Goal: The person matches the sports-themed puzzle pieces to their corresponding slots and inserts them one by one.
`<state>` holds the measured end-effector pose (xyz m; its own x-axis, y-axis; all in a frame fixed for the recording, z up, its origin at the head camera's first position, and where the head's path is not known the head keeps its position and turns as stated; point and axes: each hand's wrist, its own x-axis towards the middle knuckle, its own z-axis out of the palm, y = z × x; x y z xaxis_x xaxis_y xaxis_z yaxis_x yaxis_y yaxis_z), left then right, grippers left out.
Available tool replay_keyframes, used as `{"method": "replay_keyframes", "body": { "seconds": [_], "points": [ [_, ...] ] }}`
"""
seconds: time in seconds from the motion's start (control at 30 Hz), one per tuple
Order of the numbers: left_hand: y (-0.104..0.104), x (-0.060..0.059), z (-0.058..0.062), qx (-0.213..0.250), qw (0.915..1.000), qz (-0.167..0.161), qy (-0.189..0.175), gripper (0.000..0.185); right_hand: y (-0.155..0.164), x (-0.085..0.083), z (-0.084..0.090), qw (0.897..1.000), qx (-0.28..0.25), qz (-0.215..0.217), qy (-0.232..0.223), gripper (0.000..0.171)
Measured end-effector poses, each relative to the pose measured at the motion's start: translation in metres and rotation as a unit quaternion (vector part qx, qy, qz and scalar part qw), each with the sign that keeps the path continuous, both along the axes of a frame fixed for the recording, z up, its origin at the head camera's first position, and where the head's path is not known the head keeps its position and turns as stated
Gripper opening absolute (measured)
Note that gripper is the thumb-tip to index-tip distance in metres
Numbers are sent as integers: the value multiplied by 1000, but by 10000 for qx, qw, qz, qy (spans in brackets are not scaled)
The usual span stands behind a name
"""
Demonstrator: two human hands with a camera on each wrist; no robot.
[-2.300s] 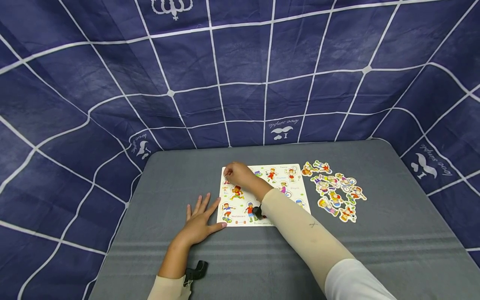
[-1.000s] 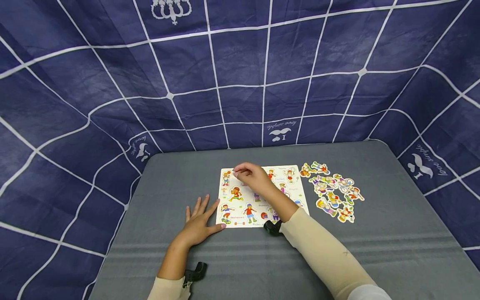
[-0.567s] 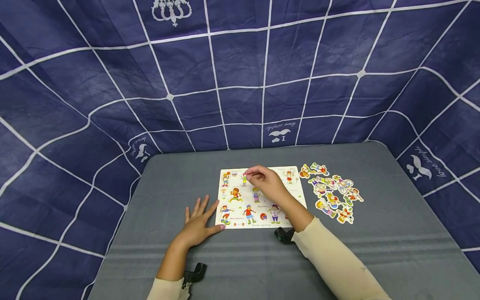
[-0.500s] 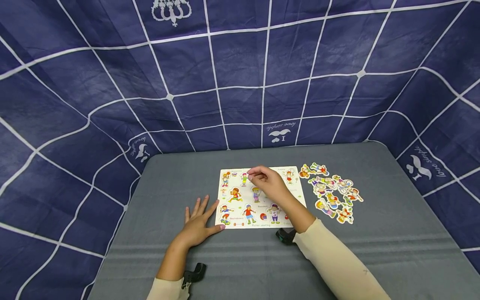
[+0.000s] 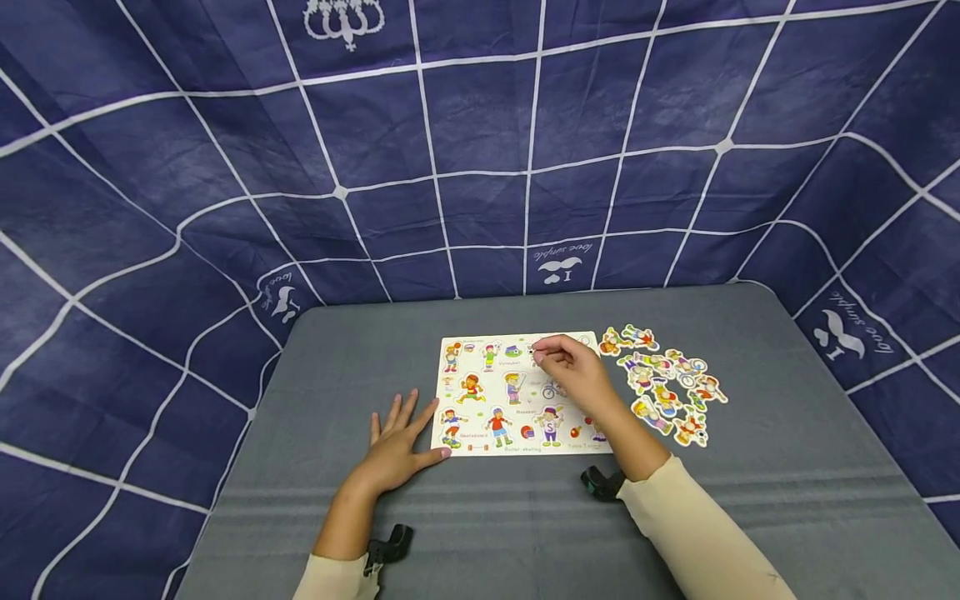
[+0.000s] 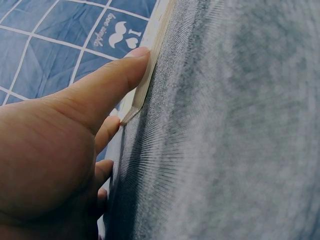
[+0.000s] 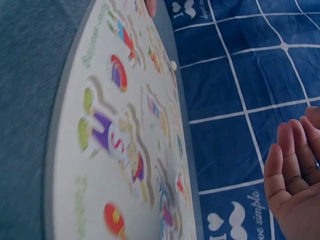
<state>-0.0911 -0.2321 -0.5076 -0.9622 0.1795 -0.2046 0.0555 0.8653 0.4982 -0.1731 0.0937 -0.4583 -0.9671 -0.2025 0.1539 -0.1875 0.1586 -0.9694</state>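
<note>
A white wooden puzzle board (image 5: pixel 491 421) printed with cartoon children at sports lies on the table. My left hand (image 5: pixel 393 454) rests flat at its left side, fingers spread. In the left wrist view the thumb (image 6: pixel 120 72) lies against the board's edge. Over the board's far right part hovers my right hand (image 5: pixel 577 371), fingers loosely bent, thumb and index tip near each other. The right wrist view shows its curved fingers (image 7: pixel 287 160) with nothing visible in them. Some figures on the board are hidden beneath this hand.
Loose puzzle pieces (image 5: pixel 666 398) lie in a cluster right of the board, with a piece (image 5: pixel 639 336) farther back. The grey table (image 5: pixel 337 358) is backed by a blue curtain (image 5: pixel 480 208) with white lines. Each wrist carries a black camera (image 5: pixel 390 546).
My right hand has lifted from the board's far left corner and moved right across it, uncovering the basketball and volleyball figures. The left hand has stayed in place.
</note>
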Motion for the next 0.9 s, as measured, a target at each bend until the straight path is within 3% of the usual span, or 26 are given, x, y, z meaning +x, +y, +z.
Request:
{"method": "replay_keyframes", "body": {
  "seconds": [0.5,0.9],
  "points": [
    [0,0,1,18,10000,-6,-20,90,40,19,-7,9984,257,-389,-332,27],
    [0,0,1,34,10000,5,-39,90,68,38,-19,9980,330,-501,-191,26]
  ]
}}
